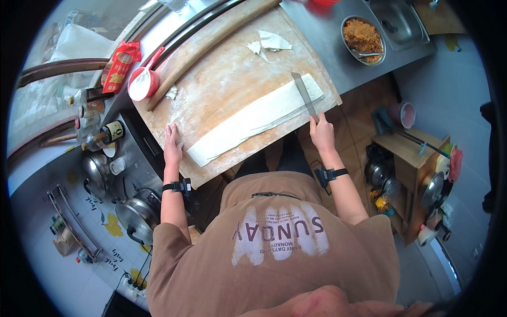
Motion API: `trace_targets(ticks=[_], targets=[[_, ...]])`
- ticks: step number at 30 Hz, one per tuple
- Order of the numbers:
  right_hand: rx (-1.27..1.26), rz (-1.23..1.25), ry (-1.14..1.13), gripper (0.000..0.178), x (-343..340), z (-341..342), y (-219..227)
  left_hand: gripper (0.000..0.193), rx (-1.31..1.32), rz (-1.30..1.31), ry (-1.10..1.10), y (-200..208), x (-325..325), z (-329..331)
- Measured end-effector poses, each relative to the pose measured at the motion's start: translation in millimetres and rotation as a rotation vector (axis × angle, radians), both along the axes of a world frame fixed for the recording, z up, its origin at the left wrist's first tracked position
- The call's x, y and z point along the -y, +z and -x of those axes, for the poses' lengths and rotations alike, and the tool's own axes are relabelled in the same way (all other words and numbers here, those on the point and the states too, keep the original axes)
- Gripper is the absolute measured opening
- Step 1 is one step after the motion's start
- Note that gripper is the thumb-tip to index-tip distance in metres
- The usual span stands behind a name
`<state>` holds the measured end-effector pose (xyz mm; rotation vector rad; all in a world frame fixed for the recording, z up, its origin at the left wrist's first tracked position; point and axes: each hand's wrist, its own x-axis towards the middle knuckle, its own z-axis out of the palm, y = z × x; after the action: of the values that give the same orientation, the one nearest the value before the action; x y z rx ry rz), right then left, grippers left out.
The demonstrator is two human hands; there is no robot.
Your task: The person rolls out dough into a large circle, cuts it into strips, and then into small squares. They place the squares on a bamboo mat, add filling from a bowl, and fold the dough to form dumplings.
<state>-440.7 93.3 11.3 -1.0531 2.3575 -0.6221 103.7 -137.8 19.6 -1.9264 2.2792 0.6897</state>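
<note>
Dough [248, 122] lies lengthwise along the board's [227, 68] near edge; right hand [322, 133] grips knife [303, 94], left hand [172, 148] outstretched; bowl [373, 61] holds orange mixture [362, 34].

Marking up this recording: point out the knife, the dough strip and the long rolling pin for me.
Knife [303, 94]: head view, middle of the blade.
Dough strip [251, 120]: head view, middle of its upper surface.
Rolling pin [211, 46]: head view, middle of its wooden shaft.

Matt wdn brd [222, 68], smooth mtl knife [303, 92]
</note>
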Motion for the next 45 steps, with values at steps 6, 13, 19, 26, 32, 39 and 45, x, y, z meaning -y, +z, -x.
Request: trace_targets(ticks=[6, 13, 19, 26, 32, 39, 45], targets=[[-0.006, 0.107, 0.04, 0.027, -7.5, -18.8, 40.4, 0.106, -0.005, 0.005, 0.009, 3.2, 0.8, 1.3], [-0.096, -0.123, 0.169, 0.027, 13.6, -53.7, 62.1, 0.106, -0.018, 0.014, 0.002, -0.8, 1.8, -1.7], [-0.102, -0.188, 0.156, 0.029, 17.6, -54.6, 61.9, 0.105, -0.026, 0.034, 0.004, -0.6, 0.7, -1.0], [-0.091, -0.221, 0.165, 0.029, 17.5, -53.8, 59.2, 0.104, -0.011, 0.029, 0.014, 2.2, -0.4, 0.8], [-0.085, -0.159, 0.126, 0.028, 22.3, -58.4, 19.8, 0.103, 0.003, 0.043, 0.013, 1.1, -0.8, 2.7], [-0.067, 0.005, 0.053, 0.026, 6.5, -65.8, 19.3, 0.102, 0.05, 0.001, 0.01, 9.6, 1.0, 2.8], [-0.006, -0.096, 0.037, 0.027, 7.2, -124.7, 60.9, 0.103, 0.058, 0.012, -0.017, 11.6, 2.5, 1.6]])
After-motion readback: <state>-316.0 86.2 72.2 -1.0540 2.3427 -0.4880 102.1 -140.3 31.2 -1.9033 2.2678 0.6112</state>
